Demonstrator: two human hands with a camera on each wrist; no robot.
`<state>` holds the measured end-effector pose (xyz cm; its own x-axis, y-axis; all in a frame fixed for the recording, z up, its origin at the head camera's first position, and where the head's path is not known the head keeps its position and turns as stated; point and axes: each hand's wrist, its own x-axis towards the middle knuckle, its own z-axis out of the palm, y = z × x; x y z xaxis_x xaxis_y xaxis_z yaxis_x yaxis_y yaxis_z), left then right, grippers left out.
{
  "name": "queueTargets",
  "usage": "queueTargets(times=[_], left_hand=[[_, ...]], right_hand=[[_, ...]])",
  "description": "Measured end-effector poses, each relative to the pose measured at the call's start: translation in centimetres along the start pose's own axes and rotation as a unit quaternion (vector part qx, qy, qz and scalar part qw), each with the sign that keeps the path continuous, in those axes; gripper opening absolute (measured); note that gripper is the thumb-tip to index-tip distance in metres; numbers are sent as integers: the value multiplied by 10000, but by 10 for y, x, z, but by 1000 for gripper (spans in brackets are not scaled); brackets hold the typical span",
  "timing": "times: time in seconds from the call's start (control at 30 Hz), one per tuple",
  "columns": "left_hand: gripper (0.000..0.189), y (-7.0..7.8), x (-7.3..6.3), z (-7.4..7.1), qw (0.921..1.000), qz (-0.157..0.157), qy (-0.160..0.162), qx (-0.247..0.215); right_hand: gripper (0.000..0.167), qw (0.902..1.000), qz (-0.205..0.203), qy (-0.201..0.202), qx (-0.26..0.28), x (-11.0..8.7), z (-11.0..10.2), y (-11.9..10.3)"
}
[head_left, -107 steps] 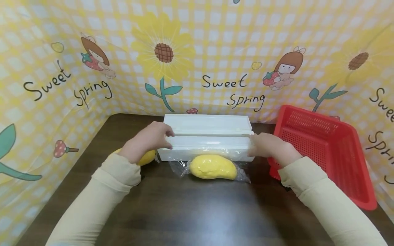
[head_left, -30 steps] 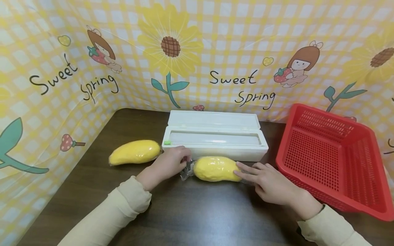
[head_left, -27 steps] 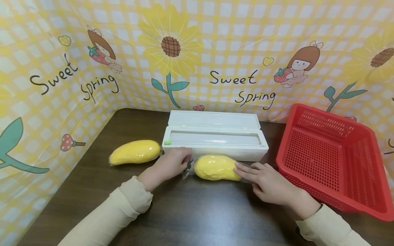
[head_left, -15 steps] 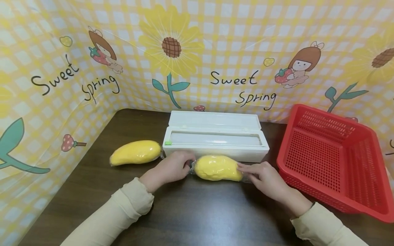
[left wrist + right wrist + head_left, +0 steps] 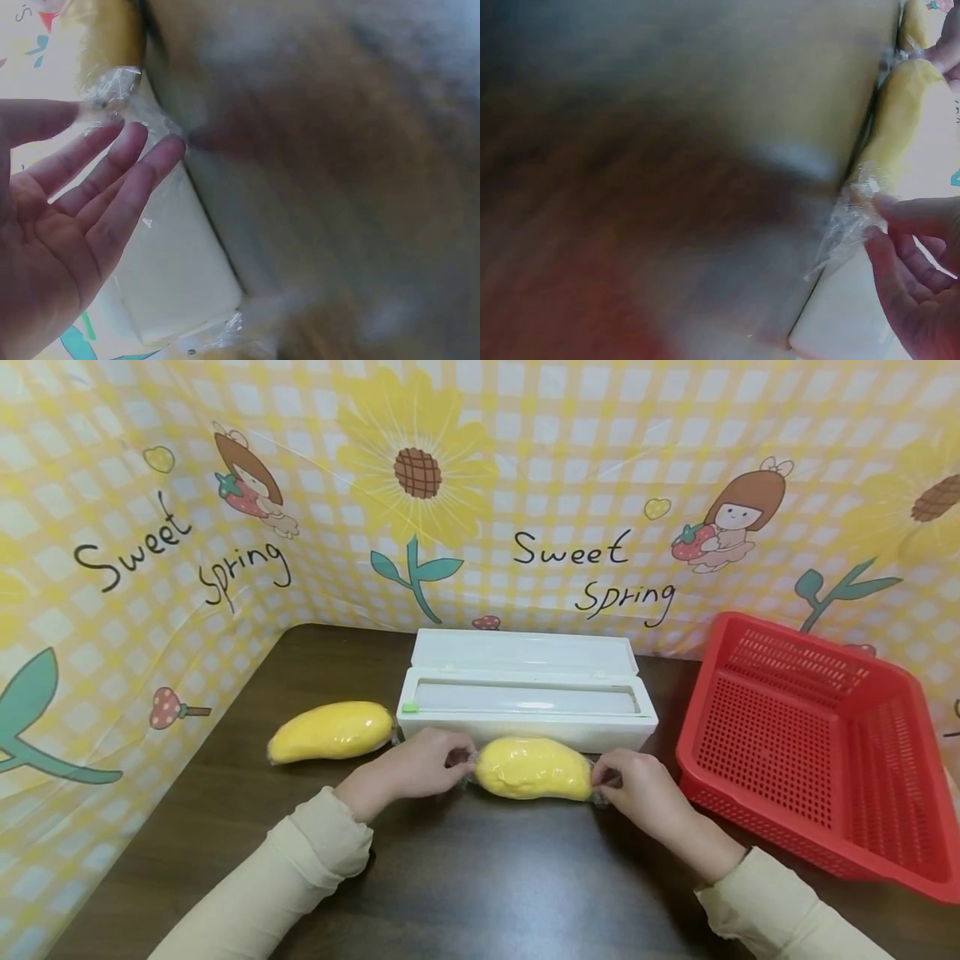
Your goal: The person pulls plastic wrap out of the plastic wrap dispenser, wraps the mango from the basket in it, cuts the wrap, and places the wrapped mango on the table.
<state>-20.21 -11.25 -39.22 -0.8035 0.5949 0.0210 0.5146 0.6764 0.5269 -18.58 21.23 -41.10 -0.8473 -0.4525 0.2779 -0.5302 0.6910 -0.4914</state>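
Note:
A yellow mango-like fruit (image 5: 532,768), wrapped in clear cling film, lies on the dark table just in front of the white cling film box. My left hand (image 5: 427,764) is at the fruit's left end, thumb and index finger pinching the gathered cling film (image 5: 116,86). At the other end my right hand (image 5: 637,789) pinches the film's right tail (image 5: 847,225) between thumb and forefinger. The white box (image 5: 525,733) has its lid tipped back, showing a film roll (image 5: 517,699) and a small green slider (image 5: 409,707).
A second wrapped yellow fruit (image 5: 330,732) lies to the left of the box. On the right stands a red perforated basket (image 5: 795,827), close to my right forearm. A patterned yellow-and-white cloth (image 5: 300,443) hangs behind the table (image 5: 480,893).
Both hands were at the box ends earlier, film draped over its front. They came down to the fruit's ends; the right fingers went from lying on the fruit to pinching the film tail.

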Motion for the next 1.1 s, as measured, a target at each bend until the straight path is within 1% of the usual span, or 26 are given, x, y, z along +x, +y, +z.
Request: queueTargets(times=[0.1,0.17,0.27,0.33,0.43,0.57,0.7,0.8,0.93,1.0,1.1], left_hand=[[7,0,2,0,10000,-23,-50,9],[8,1,3,2,10000,0,-22,75],[11,2,4,5,9997,62,108,199],[13,4,5,6,9993,75,231,275],[17,6,8,8,9983,23,417,413],[21,6,10,12,9967,-135,602,535],[25,7,12,14,9960,-274,609,597],[26,8,13,14,9959,-330,585,609],[28,8,15,15,9949,-397,638,670],[28,7,15,16,9945,-429,670,685],[28,7,15,18,9943,-445,710,664]], right_hand=[[32,9995,249,-180,17,4,-1,-1],[31,9986,422,-311,86,7,-2,-1],[27,9951,732,-586,329,11,-3,0],[26,9933,807,-742,363,13,-4,1],[21,9928,741,-914,231,16,-5,1],[19,9939,549,-955,-54,19,-3,1],[20,9939,465,-973,-246,21,2,0],[26,9936,299,-996,-437,21,4,1],[30,9928,123,-1027,-597,22,4,1],[30,9930,163,-1026,-566,22,4,3],[29,9933,339,-1033,-397,20,5,4]])
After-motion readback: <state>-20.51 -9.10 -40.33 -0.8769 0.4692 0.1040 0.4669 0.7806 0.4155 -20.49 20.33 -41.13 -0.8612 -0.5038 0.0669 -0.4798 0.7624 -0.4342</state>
